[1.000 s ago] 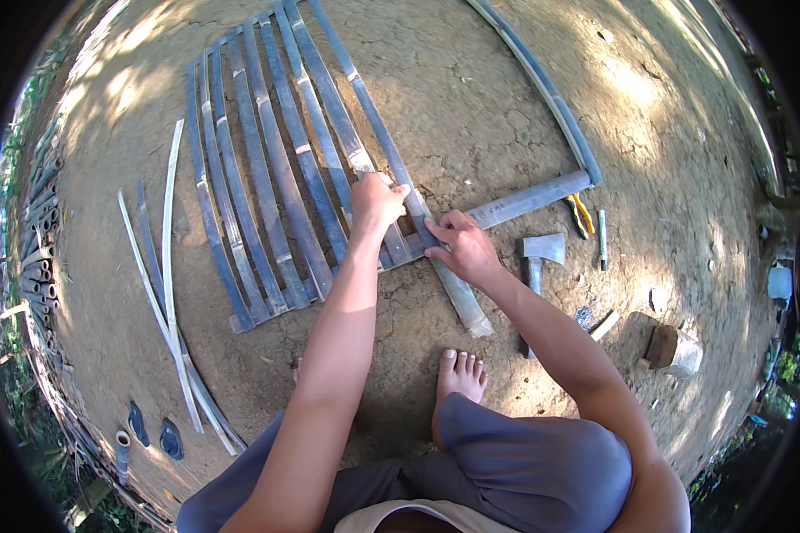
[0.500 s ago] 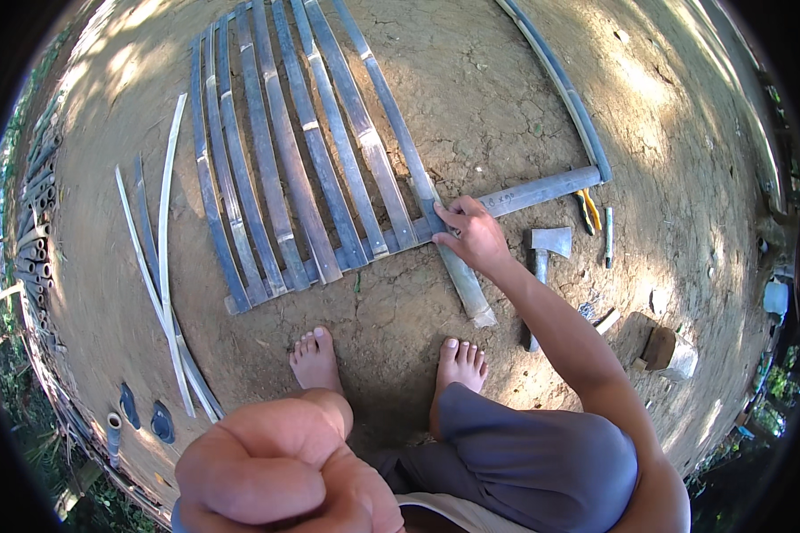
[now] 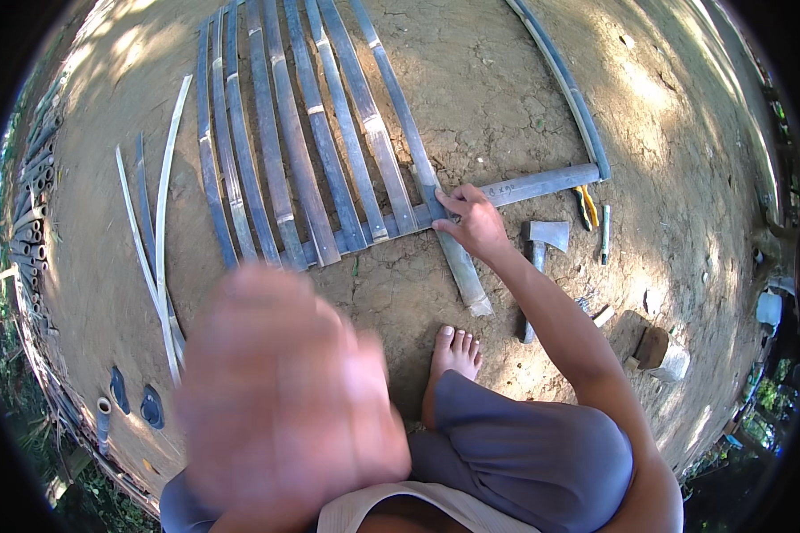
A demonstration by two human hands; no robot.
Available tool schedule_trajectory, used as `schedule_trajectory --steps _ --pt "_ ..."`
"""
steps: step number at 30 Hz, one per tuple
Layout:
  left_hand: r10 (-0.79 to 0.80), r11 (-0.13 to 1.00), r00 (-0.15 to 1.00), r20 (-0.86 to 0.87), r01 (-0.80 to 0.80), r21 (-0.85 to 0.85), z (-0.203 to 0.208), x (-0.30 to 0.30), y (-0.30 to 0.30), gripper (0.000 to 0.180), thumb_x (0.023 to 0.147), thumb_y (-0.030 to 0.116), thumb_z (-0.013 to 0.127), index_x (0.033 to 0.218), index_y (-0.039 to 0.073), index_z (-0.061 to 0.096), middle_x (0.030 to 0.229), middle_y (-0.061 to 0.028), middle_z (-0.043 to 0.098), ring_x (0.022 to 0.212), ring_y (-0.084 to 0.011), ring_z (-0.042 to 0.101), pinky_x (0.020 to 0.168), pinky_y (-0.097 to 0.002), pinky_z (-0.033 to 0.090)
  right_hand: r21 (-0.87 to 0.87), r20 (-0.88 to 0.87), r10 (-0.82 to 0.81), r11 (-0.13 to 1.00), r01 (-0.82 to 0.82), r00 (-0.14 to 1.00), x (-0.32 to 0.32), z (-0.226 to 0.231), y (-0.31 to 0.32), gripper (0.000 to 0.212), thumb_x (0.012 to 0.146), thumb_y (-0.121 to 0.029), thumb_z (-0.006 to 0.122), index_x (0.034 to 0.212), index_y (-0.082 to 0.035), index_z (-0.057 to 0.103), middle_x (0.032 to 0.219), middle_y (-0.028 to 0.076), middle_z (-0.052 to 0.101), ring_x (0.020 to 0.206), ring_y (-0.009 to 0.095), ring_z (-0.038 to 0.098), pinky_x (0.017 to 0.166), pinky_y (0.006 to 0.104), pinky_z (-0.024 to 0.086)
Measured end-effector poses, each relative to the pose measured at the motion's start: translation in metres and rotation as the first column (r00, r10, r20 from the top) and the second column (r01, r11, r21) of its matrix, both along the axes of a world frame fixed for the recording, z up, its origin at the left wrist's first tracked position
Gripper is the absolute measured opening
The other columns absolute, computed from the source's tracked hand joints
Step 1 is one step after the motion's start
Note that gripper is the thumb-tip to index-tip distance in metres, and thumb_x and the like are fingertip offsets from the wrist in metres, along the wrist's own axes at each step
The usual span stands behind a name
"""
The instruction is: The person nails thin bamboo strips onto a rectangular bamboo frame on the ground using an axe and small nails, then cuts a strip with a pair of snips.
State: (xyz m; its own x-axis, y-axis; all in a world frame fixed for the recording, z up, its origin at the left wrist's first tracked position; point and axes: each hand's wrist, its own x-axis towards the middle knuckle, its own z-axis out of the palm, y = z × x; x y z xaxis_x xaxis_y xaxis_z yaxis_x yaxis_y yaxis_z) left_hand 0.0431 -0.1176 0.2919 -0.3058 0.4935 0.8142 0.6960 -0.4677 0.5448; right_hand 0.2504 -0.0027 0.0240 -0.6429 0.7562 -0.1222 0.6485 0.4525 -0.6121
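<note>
My right hand (image 3: 476, 222) pinches the near end of the outermost bamboo slat (image 3: 396, 93), where it crosses a long bamboo crossbar (image 3: 542, 187). A shorter, wider bamboo piece (image 3: 464, 280) runs under this crossing toward my feet. Several more bamboo slats (image 3: 284, 133) lie side by side to the left, their near ends resting on the crossbar. Raised close in front of me, my left hand (image 3: 284, 400) is smeared by motion, so its fingers cannot be read. It covers the crossbar's left end and my left foot.
On the ground to the right lie a hatchet (image 3: 537, 258), yellow-handled pliers (image 3: 585, 208), a marker (image 3: 605, 235) and a wooden block (image 3: 662, 353). Another bamboo strip (image 3: 564, 84) meets the crossbar's right end. Thin pale strips (image 3: 162, 213) and slippers (image 3: 152, 407) lie at left.
My left hand has swung up and inward from a curled pose at the lower left, and is now blurred. My right hand stays at the same slat end.
</note>
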Motion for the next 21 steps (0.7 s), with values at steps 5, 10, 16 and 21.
schedule_trajectory --steps 5,10,16,21 --pt "0.131 0.823 0.944 0.303 0.067 -0.564 -0.156 -0.016 0.033 0.012 0.097 0.007 0.077 0.109 0.005 0.078 0.09 -0.004 0.077 0.072 -0.0061 0.066 0.062 -0.0222 0.05 0.016 -0.051 0.015 1.0 -0.014 0.999 -0.018 0.0 -0.001 0.056 0.08 -0.027 0.09 0.133 -0.015 0.075 0.112 0.01 0.065 0.11 0.032 0.066 0.095 0.0426 0.056" --pt "0.096 0.517 0.967 0.235 0.154 -0.842 -0.247 0.014 0.031 0.022 0.092 0.011 0.078 0.112 0.001 0.076 0.092 -0.0121 0.078 0.077 -0.0179 0.073 0.073 -0.0323 0.057 -0.003 -0.049 -0.01 1.0 0.01 0.999 -0.006 0.003 0.003 0.055 0.079 -0.028 0.089 0.131 -0.013 0.075 0.116 0.012 0.067 0.11 0.033 0.066 0.097 0.0435 0.056" --pt "0.086 0.484 0.965 0.246 0.175 -0.857 -0.263 0.02 0.034 0.025 0.093 0.015 0.077 0.115 0.001 0.076 0.095 -0.0139 0.079 0.081 -0.0173 0.074 0.077 -0.0323 0.058 0.03 -0.177 -0.007 0.999 0.013 0.984 0.0 0.002 -0.007 0.07 0.081 -0.03 0.089 0.143 -0.008 0.064 0.12 0.017 0.067 0.108 0.034 0.067 0.094 0.0427 0.057" --pt "0.125 0.537 0.908 0.401 0.278 -0.797 -0.213 0.035 0.027 0.02 0.097 0.01 0.077 0.115 0.001 0.076 0.093 -0.0035 0.074 0.079 -0.0091 0.065 0.071 -0.0263 0.054 0.249 -0.279 -0.308 0.892 0.378 0.91 0.083 0.012 -0.009 0.033 0.09 -0.024 0.081 0.12 -0.01 0.078 0.097 0.01 0.073 0.08 0.029 0.072 0.075 0.0421 0.062"
